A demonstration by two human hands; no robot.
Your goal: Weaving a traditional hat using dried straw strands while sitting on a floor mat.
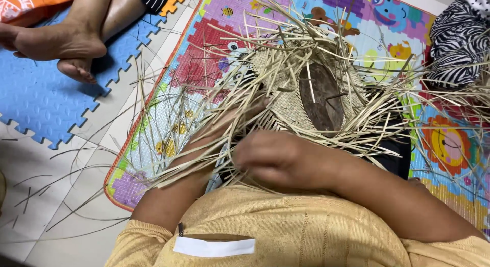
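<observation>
The half-woven basket of pale straw strips (301,88), built around a dark brown oval wooden form (322,96), sat in my lap over a dark cloth, its loose unwoven strips (214,144) fanning out in all directions. My right hand (275,157) lay at the near edge of the weave with the fingers curled inward; strips ran under it, but whether the fingers were actually pinching one I could not tell. My left hand (229,119) reached in from the left, mostly buried beneath the spray of strips, fingers pointing toward the woven part; its grip was hidden, so I could not tell that either. Beneath the work lay a bright children's play mat with printed cartoon animals (204,53). To the left of that lay a blue interlocking foam floor tile (35,93), on which another person's bare feet (56,47) rested, well apart from my hands. At the upper right sat a zebra-striped black and white fabric (457,37). A few stray strips lay on the pale floor (51,195) at lower left.
</observation>
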